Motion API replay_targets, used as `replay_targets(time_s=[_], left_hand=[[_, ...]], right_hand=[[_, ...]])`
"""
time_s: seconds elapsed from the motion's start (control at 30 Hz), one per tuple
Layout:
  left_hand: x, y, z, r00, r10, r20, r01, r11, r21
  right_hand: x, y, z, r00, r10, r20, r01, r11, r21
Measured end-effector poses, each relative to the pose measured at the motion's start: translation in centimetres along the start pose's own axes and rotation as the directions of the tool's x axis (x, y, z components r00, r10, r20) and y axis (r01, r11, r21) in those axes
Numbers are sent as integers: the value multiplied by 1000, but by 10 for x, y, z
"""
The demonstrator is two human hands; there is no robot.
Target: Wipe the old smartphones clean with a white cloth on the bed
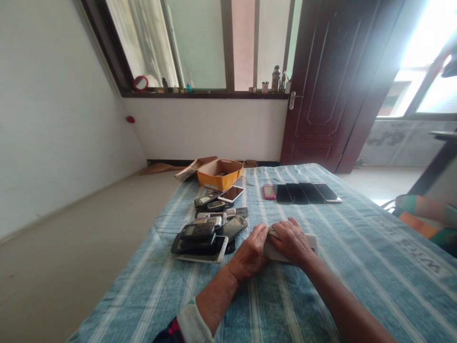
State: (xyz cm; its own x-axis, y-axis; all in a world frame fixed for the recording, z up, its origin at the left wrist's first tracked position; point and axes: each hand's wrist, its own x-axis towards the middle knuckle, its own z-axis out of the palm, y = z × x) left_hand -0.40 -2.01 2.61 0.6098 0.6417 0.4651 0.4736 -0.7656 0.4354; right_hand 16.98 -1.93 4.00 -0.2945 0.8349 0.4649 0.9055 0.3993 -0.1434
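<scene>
A white phone [311, 242] lies face down or tilted low over the striped cloth, its right end showing past my hands. My left hand [253, 250] is closed around its left end. Across its upper surface lies my right hand [291, 240], fingers bent and pressed on the phone. A small pale piece, possibly cloth, shows between the fingers of both hands; I cannot make it out. Just left of my hands is a loose pile of phones, with a black keypad phone [197, 232] on top of a white-edged smartphone [217, 250].
Behind the pile stands an open orange box [221, 178] with its lid beside it. A white phone [232, 194] leans near it. Farther right, several dark smartphones [300, 193] overlap in a row beside a pink-edged item [269, 191]. Blue striped cloth [285, 305] covers the table.
</scene>
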Motion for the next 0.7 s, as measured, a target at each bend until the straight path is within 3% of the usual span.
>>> replay_targets(time_s=[0.33,0.7], left_hand=[[3,9,-7,999,-24,-22,23,999,-45],[3,9,-8,997,-61,46,62,998,-25]], right_hand=[[0,1,1,999,-4,-38,5,1000,15],[-1,3,2,994,-14,-106,15,1000,8]])
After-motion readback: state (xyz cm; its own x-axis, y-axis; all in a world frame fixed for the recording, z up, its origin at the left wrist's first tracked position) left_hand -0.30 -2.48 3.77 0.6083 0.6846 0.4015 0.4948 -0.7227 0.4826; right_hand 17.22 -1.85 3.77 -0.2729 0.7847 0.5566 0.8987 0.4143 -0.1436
